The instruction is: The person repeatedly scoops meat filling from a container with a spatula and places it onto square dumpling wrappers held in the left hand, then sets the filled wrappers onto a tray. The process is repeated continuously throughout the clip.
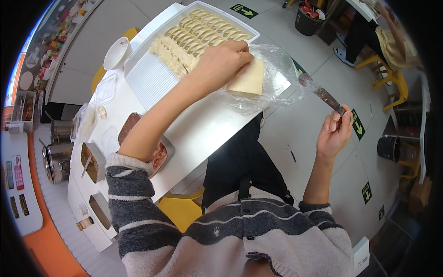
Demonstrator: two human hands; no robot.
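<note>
My left hand (225, 64) reaches across the table, its fingers bent over the edge of a stack of square dough wrappers (247, 79) that lies on a clear plastic bag (280, 78). Whether it grips a wrapper is hidden under the fingers. Raised over the floor at the right, my right hand (334, 133) holds a flat, smeared spatula (322, 93) by its end. Beyond my left hand is a plastic tray (148, 83) with rows of folded dumplings (207, 29) and paler wontons (173, 55). A metal container of pink minced filling (159, 155) stands partly beneath my left forearm.
A white bowl (117, 53) is beside the tray. Metal containers (93, 162) (100, 211) and a small jar (84, 223) stand at the table's left part. A yellow stool (180, 209) is under the near edge. A seated person (394, 45) is at the upper right, near a bin (308, 20).
</note>
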